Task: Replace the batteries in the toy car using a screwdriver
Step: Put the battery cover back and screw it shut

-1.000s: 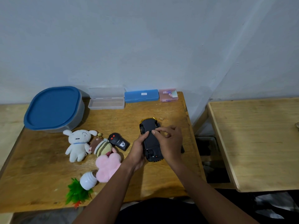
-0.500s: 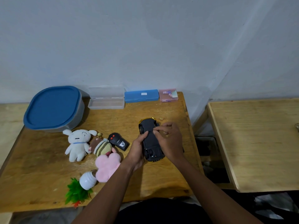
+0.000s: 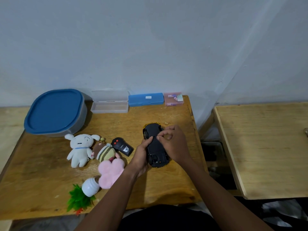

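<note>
Head view, both hands grasping upturned toy car (image 3: 154,144), left hand (image 3: 141,155), right hand (image 3: 175,145)

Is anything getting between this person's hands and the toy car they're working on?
Nothing visible. The left hand and right hand both rest directly on the upturned toy car; the remote and plush toys lie off to its left.

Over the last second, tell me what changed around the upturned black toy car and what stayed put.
The right hand slid its pinched fingertips a little toward the car's far end, along the underside of the upturned black toy car; whether they hold anything is unclear. The left hand kept gripping the car's left side, and the car stayed on the wooden table. The black remote control and plush toys did not move.
</note>
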`<act>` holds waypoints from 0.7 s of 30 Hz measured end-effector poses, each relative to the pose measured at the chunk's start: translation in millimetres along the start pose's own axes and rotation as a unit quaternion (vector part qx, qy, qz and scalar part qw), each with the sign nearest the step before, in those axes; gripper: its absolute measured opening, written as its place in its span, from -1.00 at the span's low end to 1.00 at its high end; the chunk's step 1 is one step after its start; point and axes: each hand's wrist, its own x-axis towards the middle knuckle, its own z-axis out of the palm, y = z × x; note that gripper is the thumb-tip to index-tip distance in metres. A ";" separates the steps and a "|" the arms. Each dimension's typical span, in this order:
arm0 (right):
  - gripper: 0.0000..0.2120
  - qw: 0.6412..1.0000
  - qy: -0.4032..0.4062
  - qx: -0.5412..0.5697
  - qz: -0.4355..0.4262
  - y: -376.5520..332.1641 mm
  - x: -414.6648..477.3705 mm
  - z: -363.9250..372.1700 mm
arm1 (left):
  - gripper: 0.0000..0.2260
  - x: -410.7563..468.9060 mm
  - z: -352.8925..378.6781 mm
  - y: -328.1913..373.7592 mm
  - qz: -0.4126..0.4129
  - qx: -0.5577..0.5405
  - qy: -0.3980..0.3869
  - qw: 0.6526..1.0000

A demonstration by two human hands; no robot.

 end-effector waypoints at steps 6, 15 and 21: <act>-0.89 0.999 0.038 -0.007 0.018 -2.7 -3.0 3.4 | -0.65 0.5 1.0 -0.6 0.007 0.013 0.008 1.000; -0.99 0.993 0.061 -0.085 -0.046 3.8 -5.2 10.1 | -0.64 0.0 -1.3 -0.8 0.016 0.018 0.012 1.000; -0.97 0.993 0.074 -0.084 -0.029 3.9 -4.7 11.3 | -0.61 2.8 -5.1 -4.6 0.014 0.016 0.014 1.000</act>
